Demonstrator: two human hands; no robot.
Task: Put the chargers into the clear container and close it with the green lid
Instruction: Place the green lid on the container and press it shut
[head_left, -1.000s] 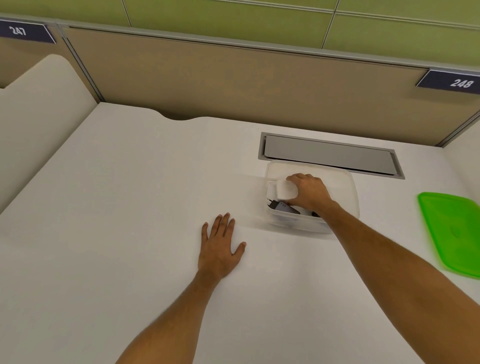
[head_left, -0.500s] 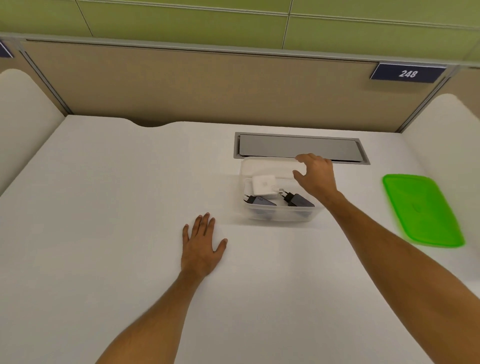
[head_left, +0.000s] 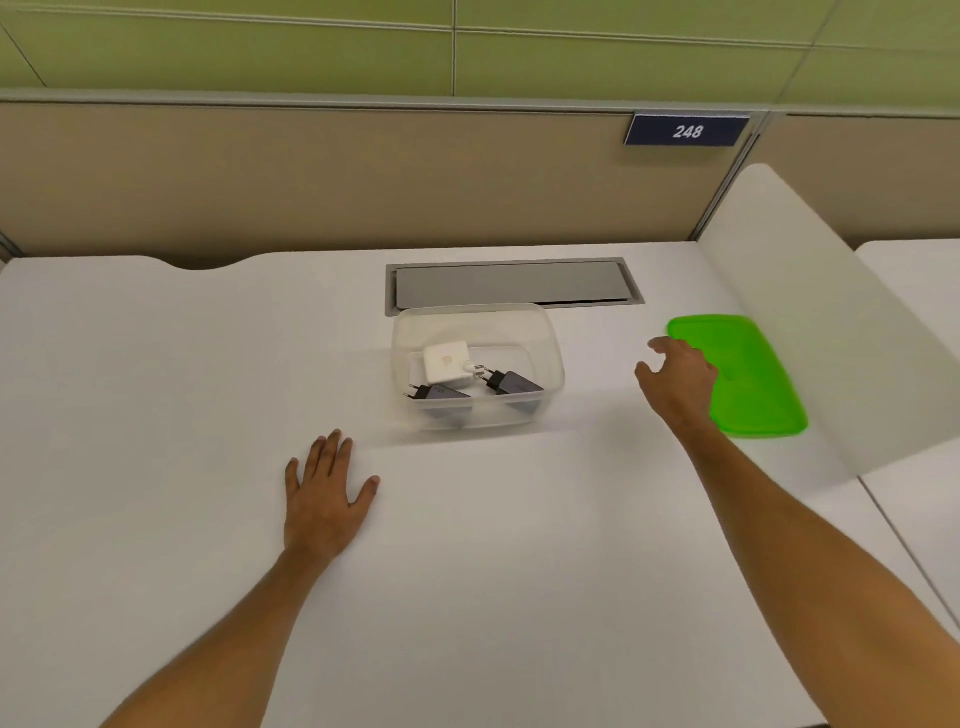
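Green lid (head_left: 748, 374) just beyond the open right hand (head_left: 678, 376); left hand (head_left: 324, 493) flat, empty on table (head_left: 156, 415).

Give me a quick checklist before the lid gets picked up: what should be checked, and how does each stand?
1. Chargers in the container: white charger and two dark chargers inside. Ok.
2. No charger sticking above the rim: ok.
3. Lid flat on the desk, nothing on it: ok.
4. Right hand empty, open, beside the lid: ok.
5. Left hand flat on the desk, away from the container: ok.
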